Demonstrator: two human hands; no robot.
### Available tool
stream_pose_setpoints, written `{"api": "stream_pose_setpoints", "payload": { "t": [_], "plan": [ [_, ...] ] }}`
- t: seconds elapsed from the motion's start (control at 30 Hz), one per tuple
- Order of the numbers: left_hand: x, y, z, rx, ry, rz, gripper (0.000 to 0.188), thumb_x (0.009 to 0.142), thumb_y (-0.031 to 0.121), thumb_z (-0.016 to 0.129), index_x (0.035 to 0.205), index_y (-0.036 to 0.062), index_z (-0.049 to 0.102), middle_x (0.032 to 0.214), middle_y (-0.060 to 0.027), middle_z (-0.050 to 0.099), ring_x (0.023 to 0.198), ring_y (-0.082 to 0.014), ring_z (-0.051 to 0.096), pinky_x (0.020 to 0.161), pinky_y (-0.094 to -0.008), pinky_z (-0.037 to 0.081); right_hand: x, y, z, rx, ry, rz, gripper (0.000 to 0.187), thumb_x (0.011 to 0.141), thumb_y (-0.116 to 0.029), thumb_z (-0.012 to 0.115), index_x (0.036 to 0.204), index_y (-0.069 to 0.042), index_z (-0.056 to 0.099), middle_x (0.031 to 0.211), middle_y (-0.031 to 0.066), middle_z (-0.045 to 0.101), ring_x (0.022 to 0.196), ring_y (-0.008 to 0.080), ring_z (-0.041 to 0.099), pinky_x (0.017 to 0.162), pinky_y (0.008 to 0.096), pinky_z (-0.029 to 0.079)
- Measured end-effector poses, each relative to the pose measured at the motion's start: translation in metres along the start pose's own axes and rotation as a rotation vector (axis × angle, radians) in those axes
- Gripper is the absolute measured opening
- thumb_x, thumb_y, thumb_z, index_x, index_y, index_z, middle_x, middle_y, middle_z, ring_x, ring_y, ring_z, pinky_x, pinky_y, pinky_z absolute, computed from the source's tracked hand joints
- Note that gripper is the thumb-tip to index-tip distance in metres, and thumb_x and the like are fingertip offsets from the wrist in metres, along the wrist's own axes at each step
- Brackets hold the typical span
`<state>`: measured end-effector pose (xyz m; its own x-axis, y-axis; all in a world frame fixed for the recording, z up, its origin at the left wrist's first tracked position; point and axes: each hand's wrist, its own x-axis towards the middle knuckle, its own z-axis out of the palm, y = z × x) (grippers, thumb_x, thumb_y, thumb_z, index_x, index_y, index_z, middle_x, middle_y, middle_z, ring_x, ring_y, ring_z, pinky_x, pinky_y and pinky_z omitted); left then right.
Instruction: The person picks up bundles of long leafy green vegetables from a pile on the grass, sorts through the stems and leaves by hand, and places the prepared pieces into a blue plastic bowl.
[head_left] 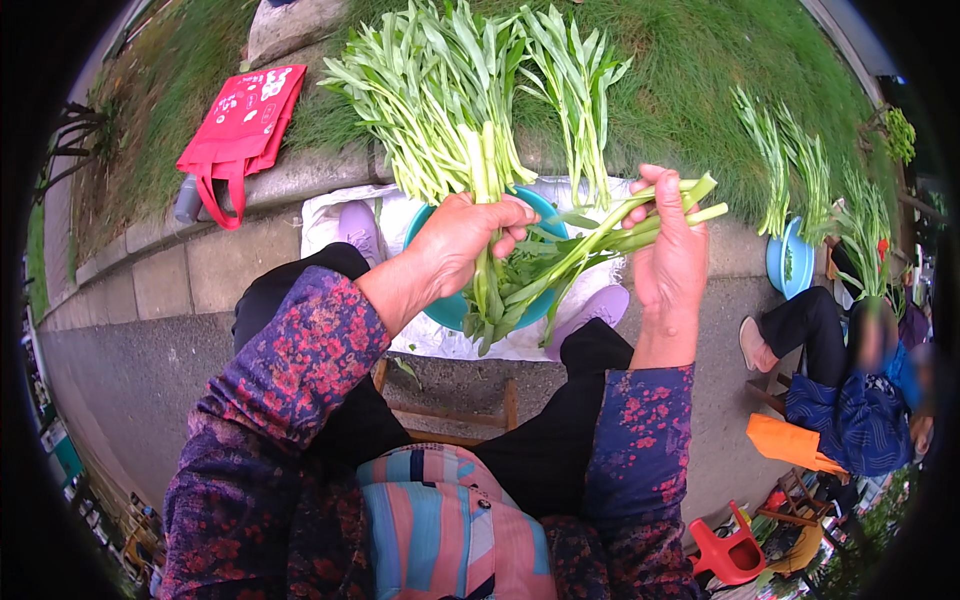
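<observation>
My left hand (468, 238) is closed around a few thick green stems of water spinach (485, 160), whose leafy ends hang down over a teal basin (450, 312). To the right, my right hand (674, 245) grips more water spinach stems (570, 268) between thumb and fingers. Their pale cut ends point up and right, and their leaves droop toward the left hand. Inside the basin lie loose green leaves, partly hidden by my hands and the stems. Beyond it, a big pile of water spinach (430, 90) rests on the grass edge, with a smaller bundle (578, 90) beside it.
A white plastic sheet (325, 212) lies under the basin and my purple shoes (360, 228). On the stone kerb at left is a red bag (245, 115). At right sits another person near a light-blue basin (790, 255) and more greens; a red plastic stool (728, 550) stands lower right.
</observation>
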<state>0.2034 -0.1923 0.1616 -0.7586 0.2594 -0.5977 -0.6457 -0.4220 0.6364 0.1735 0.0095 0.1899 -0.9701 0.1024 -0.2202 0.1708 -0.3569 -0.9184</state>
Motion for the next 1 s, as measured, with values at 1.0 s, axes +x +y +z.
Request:
{"api": "stream_pose_setpoints", "payload": {
  "t": [1.0],
  "plan": [
    [-0.003,-0.001,0.010,0.195,-0.372,-0.110,0.030,0.082,0.001,0.062,0.111,0.0003,0.055,0.090,-0.0028,0.057,0.082,-0.0123,0.055,0.078,-0.0249,0.046,-0.016,-0.001,0.017,-0.253,-0.131,0.225,0.022,0.077,-0.011,0.073,0.094,0.001,0.067,0.075,0.0017,0.062,0.055,0.0063,0.049,0.049,0.0196,0.038]
  ]
}}
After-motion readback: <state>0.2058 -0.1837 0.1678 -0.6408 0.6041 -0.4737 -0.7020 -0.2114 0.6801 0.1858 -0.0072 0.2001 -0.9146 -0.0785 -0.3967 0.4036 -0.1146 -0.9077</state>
